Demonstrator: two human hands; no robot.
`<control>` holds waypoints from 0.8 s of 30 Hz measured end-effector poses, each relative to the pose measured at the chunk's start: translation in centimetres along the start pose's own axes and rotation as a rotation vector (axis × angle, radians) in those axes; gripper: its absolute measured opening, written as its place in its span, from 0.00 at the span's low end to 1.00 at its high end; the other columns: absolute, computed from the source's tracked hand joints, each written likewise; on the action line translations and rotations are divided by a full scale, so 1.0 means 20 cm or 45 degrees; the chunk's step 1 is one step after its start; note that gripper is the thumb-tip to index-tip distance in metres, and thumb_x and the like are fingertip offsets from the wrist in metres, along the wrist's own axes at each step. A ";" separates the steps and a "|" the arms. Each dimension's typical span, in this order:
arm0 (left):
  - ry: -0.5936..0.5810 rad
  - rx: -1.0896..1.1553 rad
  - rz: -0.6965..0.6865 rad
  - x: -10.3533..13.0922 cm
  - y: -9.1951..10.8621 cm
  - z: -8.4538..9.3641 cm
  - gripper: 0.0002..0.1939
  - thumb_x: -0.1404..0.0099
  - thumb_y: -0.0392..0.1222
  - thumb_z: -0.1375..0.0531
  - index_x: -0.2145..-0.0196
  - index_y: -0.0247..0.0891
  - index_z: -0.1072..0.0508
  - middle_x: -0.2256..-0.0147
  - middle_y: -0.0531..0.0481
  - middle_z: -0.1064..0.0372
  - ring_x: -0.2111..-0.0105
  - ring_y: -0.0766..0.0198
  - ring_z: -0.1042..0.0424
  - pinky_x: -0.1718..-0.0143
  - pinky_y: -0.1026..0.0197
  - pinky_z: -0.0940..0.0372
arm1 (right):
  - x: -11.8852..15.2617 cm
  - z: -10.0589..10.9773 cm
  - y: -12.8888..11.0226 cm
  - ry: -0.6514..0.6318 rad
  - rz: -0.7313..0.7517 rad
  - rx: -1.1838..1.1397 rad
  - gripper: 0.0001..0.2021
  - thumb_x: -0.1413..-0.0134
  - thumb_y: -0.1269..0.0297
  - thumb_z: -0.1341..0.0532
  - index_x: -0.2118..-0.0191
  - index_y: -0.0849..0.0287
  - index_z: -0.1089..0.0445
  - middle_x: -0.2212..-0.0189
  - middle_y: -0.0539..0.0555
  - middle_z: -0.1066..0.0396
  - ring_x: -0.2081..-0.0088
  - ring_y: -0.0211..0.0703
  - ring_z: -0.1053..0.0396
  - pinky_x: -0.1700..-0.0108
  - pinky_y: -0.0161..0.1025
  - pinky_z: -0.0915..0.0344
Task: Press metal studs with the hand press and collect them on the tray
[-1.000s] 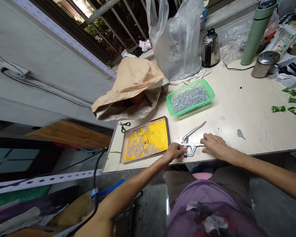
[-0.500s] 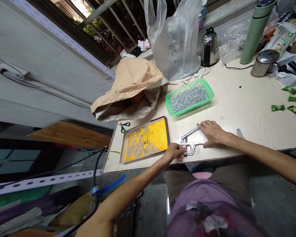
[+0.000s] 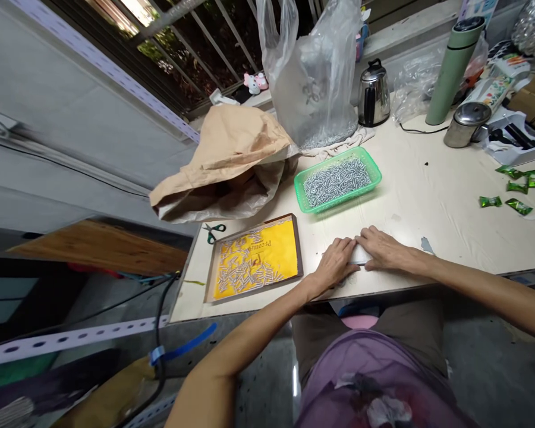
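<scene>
Silver-grey spring pliers (image 3: 359, 259) lie at the front edge of the table, mostly covered by my hands, with only a stretch of the handles showing between them. My left hand (image 3: 336, 260) is closed over the head end of the pliers. From the other side, my right hand (image 3: 382, 248) grips the handle ends. How far the handles are squeezed, and whether a small part sits in the jaws, is hidden. Left of my hands is a shallow tray (image 3: 299, 252) with a yellow printed bottom and many small silver pieces. Behind them stands a green plastic basket (image 3: 339, 204) full of similar pieces.
Dark-handled scissors (image 3: 213, 232) lie beyond the tray's left corner. Behind are an open brown paper bag (image 3: 245, 139), a clear plastic bag (image 3: 318, 89) and a kettle (image 3: 374, 95). Toward the right stand a green flask (image 3: 455, 71), a metal cup (image 3: 467, 123) and green-wrapped sweets (image 3: 518, 206).
My left hand has shifted from the tip of the pliers' head to lie over their body, close against my right hand. The pliers are now largely covered. The camera view has shifted slightly.
</scene>
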State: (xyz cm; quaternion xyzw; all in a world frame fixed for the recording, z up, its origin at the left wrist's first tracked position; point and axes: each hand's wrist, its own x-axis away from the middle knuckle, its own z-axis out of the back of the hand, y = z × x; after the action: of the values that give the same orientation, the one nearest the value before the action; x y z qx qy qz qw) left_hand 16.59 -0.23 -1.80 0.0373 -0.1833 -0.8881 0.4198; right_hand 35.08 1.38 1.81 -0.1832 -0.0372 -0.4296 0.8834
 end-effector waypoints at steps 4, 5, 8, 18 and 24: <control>-0.071 -0.050 -0.017 -0.06 -0.01 0.03 0.30 0.40 0.51 0.37 0.46 0.36 0.40 0.52 0.41 0.37 0.53 0.51 0.37 0.52 0.47 0.38 | 0.02 0.02 0.02 -0.019 -0.013 0.041 0.23 0.58 0.63 0.30 0.55 0.65 0.32 0.59 0.61 0.33 0.58 0.51 0.37 0.58 0.43 0.40; -0.087 -0.061 -0.007 -0.06 0.00 0.03 0.28 0.40 0.51 0.37 0.47 0.36 0.39 0.54 0.41 0.37 0.54 0.52 0.37 0.53 0.48 0.37 | 0.02 0.02 0.02 -0.031 -0.017 0.065 0.20 0.56 0.63 0.31 0.56 0.66 0.31 0.60 0.61 0.33 0.58 0.51 0.37 0.58 0.42 0.40; -0.144 -0.076 -0.005 -0.08 0.02 0.03 0.20 0.39 0.48 0.38 0.54 0.35 0.34 0.58 0.43 0.36 0.56 0.53 0.37 0.55 0.51 0.37 | 0.01 0.02 0.01 -0.064 0.002 0.097 0.13 0.51 0.67 0.34 0.59 0.66 0.30 0.62 0.61 0.31 0.58 0.50 0.36 0.58 0.41 0.42; -0.046 0.057 0.029 -0.06 0.03 -0.02 0.09 0.33 0.43 0.45 0.60 0.36 0.30 0.61 0.44 0.32 0.57 0.56 0.35 0.55 0.53 0.36 | 0.06 -0.06 -0.01 0.011 -0.040 0.098 0.07 0.42 0.71 0.42 0.58 0.64 0.30 0.62 0.59 0.31 0.58 0.47 0.35 0.59 0.39 0.42; 0.400 0.064 -0.062 0.08 0.12 -0.22 0.17 0.30 0.36 0.53 0.46 0.35 0.37 0.42 0.36 0.40 0.40 0.51 0.43 0.42 0.44 0.41 | 0.03 -0.03 0.12 0.043 0.021 0.091 0.22 0.50 0.54 0.35 0.53 0.63 0.32 0.59 0.61 0.32 0.59 0.50 0.37 0.60 0.41 0.42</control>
State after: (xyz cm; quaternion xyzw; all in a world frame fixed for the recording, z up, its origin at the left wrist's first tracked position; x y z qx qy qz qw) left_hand 18.29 -4.04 -5.02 0.1908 -0.1365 -0.8764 0.4206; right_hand 37.25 1.94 0.67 -0.1445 -0.0362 -0.4239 0.8934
